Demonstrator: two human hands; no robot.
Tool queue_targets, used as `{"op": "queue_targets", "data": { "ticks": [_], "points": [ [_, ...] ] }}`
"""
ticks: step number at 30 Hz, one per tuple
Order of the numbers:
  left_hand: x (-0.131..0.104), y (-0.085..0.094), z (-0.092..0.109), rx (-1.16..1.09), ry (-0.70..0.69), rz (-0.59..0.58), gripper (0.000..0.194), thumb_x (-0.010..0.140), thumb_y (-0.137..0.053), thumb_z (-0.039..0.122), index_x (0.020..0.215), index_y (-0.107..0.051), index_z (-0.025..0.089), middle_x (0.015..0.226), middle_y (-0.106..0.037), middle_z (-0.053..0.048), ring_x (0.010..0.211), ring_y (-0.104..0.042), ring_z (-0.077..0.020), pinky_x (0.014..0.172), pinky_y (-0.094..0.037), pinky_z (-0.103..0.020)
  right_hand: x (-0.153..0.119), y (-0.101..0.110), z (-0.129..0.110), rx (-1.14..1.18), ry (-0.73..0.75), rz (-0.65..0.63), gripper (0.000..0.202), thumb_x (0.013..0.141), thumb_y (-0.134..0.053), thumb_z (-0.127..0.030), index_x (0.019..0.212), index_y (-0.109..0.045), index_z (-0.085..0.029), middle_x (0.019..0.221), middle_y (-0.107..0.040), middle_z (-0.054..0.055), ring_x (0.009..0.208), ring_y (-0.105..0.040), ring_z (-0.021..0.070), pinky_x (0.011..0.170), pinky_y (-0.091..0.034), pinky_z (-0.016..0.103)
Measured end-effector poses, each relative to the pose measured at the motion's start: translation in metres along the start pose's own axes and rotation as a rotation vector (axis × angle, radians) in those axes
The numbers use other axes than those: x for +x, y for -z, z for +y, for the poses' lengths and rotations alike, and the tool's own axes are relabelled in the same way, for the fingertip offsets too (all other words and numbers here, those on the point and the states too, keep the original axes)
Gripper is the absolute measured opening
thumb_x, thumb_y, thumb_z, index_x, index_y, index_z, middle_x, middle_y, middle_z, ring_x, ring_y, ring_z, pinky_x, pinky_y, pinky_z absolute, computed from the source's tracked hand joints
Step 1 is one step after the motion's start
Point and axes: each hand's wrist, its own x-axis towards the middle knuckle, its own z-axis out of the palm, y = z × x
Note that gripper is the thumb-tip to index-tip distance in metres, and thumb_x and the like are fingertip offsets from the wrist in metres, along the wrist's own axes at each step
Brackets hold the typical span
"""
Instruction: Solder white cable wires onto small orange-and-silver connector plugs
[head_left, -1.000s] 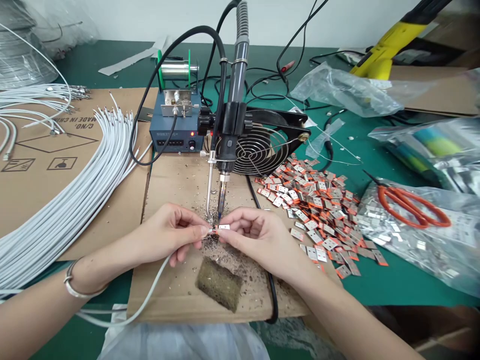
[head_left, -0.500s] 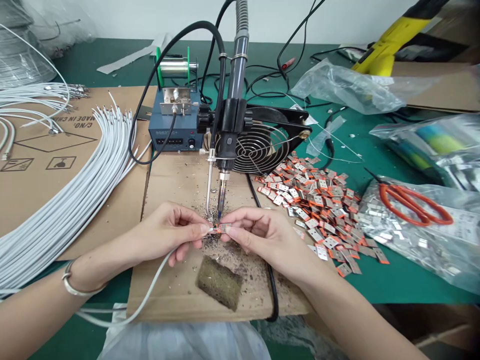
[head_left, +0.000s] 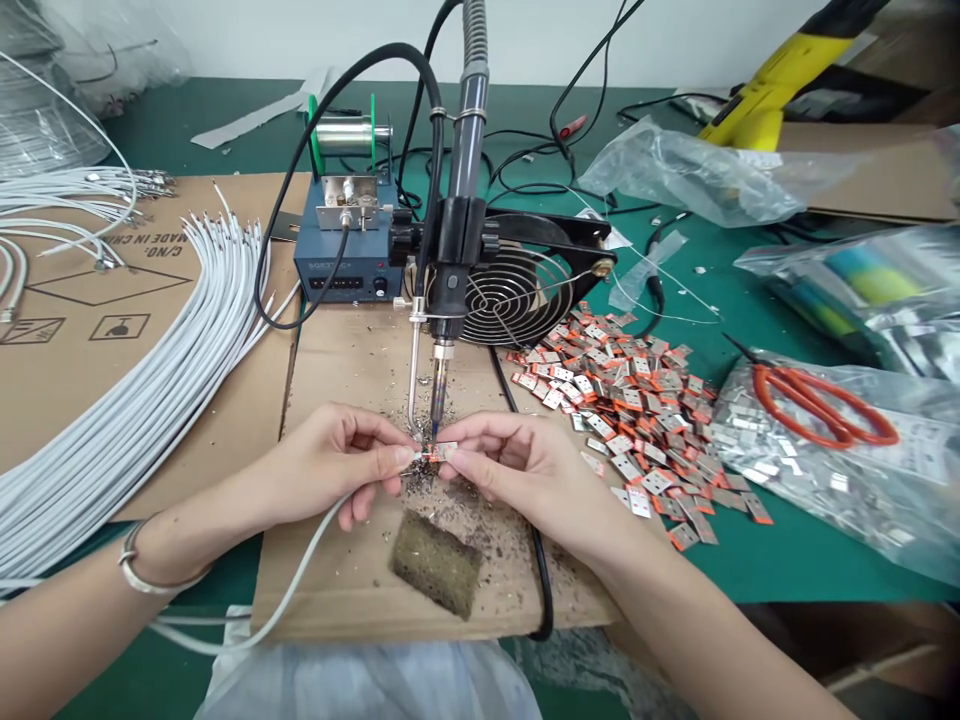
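Pinched in my left hand (head_left: 360, 462) is the end of a white cable (head_left: 300, 575), which loops down below my wrist. My right hand (head_left: 510, 465) grips a small metal USB connector with an orange insert (head_left: 442, 453) between thumb and fingers. The cable's wires meet the orange end of the connector. Just above that joint is the tip of a soldering iron (head_left: 437, 400), clamped upright in a stand; whether it touches cannot be made out. A thin metal solder guide tube (head_left: 413, 370) comes down beside the iron.
A brown sponge (head_left: 437, 563) lies on the cardboard near me. Behind stand a blue solder feeder (head_left: 345, 270) and a black fan (head_left: 510, 290). Loose connectors (head_left: 637, 400) pile up at right, by orange-handled scissors (head_left: 817, 405). Bundled white cables (head_left: 165, 400) lie left.
The view has shifted slightly. Both hands keep their grips, and the connector sits a touch differently beneath the iron tip, which is now nearer its orange end.
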Motion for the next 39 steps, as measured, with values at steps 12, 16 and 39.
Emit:
{"op": "queue_targets", "data": {
  "ticks": [12,16,39],
  "points": [
    [-0.0020,0.0028,-0.0002,0.087,-0.012,-0.030,0.023,0.080,-0.058,0.033,0.083,-0.063,0.011,0.056,-0.055,0.002,0.036,-0.046,-0.0034,0.033,-0.037,-0.011,-0.0002,-0.0012,-0.0007,-0.024,0.023,0.006,0.019,0.066,-0.072,-0.030,0.076,-0.065,-0.016,0.064,-0.067,0.003,0.056,-0.061,0.0112,0.045,-0.043,0.020],
    [-0.0017,0.0024,-0.0004,0.083,-0.022,-0.022,0.025,0.080,-0.058,0.035,0.079,-0.062,0.010,0.055,-0.055,0.002,0.035,-0.046,-0.0036,0.033,-0.038,-0.012,-0.0001,-0.0004,-0.0008,-0.012,0.026,0.009,0.015,0.067,-0.071,-0.026,0.077,-0.065,-0.016,0.063,-0.068,0.002,0.053,-0.060,0.0096,0.044,-0.041,0.018],
    [-0.0027,0.0014,0.0010,-0.001,-0.027,-0.046,0.020,0.083,-0.057,0.029,0.075,-0.062,0.012,0.051,-0.055,0.004,0.034,-0.046,-0.0016,0.032,-0.036,-0.008,-0.0010,0.0025,0.0026,0.160,0.041,-0.055,0.007,0.073,-0.070,-0.014,0.079,-0.069,-0.016,0.066,-0.071,0.000,0.059,-0.063,0.0030,0.053,-0.045,0.006]
  ]
}}
